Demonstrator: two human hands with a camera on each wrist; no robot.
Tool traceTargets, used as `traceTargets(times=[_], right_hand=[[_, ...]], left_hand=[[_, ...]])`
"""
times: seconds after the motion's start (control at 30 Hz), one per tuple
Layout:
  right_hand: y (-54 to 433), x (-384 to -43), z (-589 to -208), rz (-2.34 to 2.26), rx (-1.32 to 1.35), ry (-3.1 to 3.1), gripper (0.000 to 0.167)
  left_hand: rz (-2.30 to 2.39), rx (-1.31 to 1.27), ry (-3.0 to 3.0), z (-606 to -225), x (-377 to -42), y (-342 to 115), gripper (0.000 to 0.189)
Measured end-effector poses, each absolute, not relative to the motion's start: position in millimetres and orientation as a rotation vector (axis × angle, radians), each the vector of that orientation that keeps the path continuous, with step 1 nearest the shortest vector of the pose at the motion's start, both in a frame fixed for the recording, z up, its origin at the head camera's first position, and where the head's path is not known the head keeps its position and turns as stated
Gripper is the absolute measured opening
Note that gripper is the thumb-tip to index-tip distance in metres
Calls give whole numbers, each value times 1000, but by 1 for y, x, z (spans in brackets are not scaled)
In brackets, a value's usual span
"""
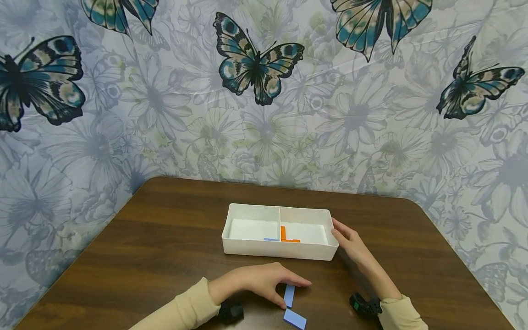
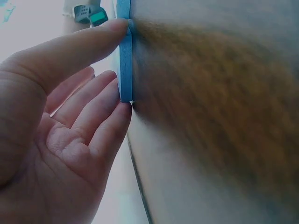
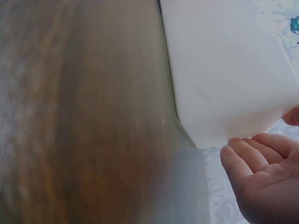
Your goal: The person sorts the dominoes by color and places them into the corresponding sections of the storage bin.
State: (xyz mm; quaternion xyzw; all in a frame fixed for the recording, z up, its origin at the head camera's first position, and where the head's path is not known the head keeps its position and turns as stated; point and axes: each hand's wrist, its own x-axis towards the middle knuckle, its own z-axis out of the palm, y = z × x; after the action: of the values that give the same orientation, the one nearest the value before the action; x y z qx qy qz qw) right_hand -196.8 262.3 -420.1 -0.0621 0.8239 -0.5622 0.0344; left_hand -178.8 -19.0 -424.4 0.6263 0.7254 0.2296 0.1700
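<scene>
On the table, my left hand [image 1: 264,279] reaches over a flat blue block [image 1: 289,296], thumb at its near end and fingers at its far end. The left wrist view shows thumb and fingertips meeting this thin blue block [image 2: 125,70] at the table surface. Just nearer lies a second blue block [image 1: 294,319], set at an angle. My right hand [image 1: 350,239] rests against the right end of a white two-compartment box [image 1: 276,249], its fingers loosely extended along the outer wall. The right wrist view shows the fingertips by the white box's end [image 3: 224,84].
Inside the box, orange pieces [image 1: 283,234] stand in the right compartment beside the divider [image 1: 280,222]. A blue piece [image 1: 271,239] shows in the left compartment. The brown table [image 1: 165,238] ends at a butterfly-patterned cloth [image 1: 264,146] behind.
</scene>
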Motion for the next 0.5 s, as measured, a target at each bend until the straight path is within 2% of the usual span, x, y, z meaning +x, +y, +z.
traceTargets(times=[0.5], right_hand=[[263, -197, -421, -1720, -217, 2551, 56]], left_hand=[[676, 1787, 2033, -426, -182, -19, 63]])
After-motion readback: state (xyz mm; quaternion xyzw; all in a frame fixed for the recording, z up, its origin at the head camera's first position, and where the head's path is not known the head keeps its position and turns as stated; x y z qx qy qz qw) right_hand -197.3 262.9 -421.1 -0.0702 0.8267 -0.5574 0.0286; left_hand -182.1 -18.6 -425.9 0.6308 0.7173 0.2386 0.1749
